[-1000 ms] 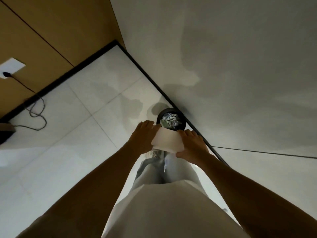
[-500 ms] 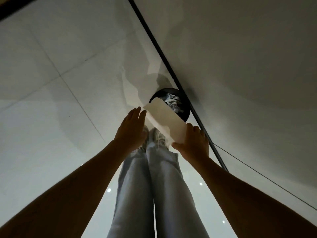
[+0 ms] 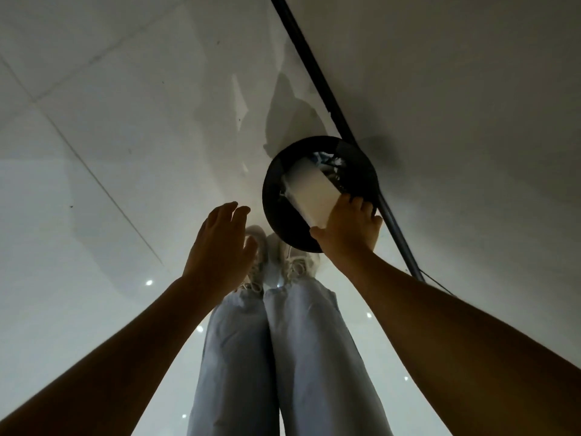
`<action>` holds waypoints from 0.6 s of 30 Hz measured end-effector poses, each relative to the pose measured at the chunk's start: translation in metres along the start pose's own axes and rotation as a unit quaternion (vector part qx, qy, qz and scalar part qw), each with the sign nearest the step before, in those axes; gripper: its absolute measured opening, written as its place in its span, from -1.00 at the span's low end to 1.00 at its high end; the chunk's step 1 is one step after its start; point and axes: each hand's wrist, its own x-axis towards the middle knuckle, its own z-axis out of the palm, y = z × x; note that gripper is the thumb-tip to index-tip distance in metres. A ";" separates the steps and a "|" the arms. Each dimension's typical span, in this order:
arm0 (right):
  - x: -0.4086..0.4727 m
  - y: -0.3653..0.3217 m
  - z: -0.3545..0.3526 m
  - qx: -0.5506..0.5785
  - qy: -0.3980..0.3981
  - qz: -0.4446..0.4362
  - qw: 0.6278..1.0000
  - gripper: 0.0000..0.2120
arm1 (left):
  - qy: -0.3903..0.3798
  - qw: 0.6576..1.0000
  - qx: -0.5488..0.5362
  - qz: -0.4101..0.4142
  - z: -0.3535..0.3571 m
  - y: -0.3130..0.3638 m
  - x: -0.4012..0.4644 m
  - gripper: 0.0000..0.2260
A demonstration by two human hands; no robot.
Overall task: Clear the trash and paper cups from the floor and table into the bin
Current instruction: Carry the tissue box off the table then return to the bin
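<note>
Right of center in the frame, my right hand [image 3: 347, 229] had its fingers [image 3: 361, 204] pinching a white paper cup [image 3: 312, 191], tipped into the mouth of the black bin [image 3: 276, 212] on the floor [image 3: 110, 121] by the wall's baseboard [image 3: 314, 67]. Left hand [image 3: 220, 247] hovered beside it, fingers loosely spread, holding nothing, over my sneakers [image 3: 295, 262].

Setting: indoor room, home or office; cannot tell which
Floor: large glossy white floor tiles [image 3: 103, 127] with thin grey joints, small ceiling lights reflected in them
Wall: plain white painted wall [image 3: 456, 89], unmarked
Skirting: narrow black baseboard strip [image 3: 309, 55] where wall meets floor
Waste container: round black bin [image 3: 273, 196] standing on the floor against the baseboard, crumpled paper trash inside
Lighting: dim
</note>
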 end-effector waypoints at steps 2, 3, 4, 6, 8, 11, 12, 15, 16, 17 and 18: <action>0.016 -0.011 0.016 0.001 -0.001 0.005 1.000 -0.09 | -0.004 1.000 0.002 0.000 0.010 -0.008 0.011 -0.54; 0.022 -0.015 0.023 -0.003 0.003 0.006 1.000 -0.08 | -0.005 1.000 -0.001 -0.002 0.014 -0.012 0.015 -0.54; 0.028 -0.019 0.029 -0.009 0.010 0.006 1.000 -0.08 | -0.005 1.000 -0.005 -0.004 0.017 -0.016 0.019 -0.55; 0.036 -0.024 0.038 -0.022 0.026 0.004 0.999 -0.08 | -0.008 1.000 -0.009 -0.007 0.023 -0.023 0.026 -0.56; 0.042 -0.025 0.044 -0.024 0.028 0.001 0.999 -0.09 | -0.016 1.000 -0.007 -0.013 0.029 -0.030 0.030 -0.55; 0.048 -0.019 0.046 -0.006 -0.002 0.003 1.000 -0.10 | -0.024 0.999 -0.003 -0.021 0.034 -0.034 0.032 -0.56; 0.048 -0.017 0.045 0.000 -0.016 0.007 1.000 -0.10 | -0.025 0.999 -0.002 -0.023 0.034 -0.035 0.032 -0.56; 0.042 -0.015 0.039 -0.005 -0.034 0.002 0.999 -0.08 | -0.026 1.000 0.004 -0.015 0.030 -0.034 0.029 -0.57; 0.037 -0.016 0.034 -0.009 -0.031 -0.007 0.999 -0.08 | -0.027 1.000 0.008 -0.010 0.026 -0.033 0.027 -0.57; 0.032 -0.018 0.028 -0.012 -0.025 -0.017 0.999 -0.08 | -0.028 1.000 0.011 -0.006 0.021 -0.031 0.024 -0.57; 0.025 -0.019 0.020 -0.011 -0.018 -0.027 0.999 -0.09 | -0.027 1.000 0.013 -0.004 0.015 -0.029 0.019 -0.58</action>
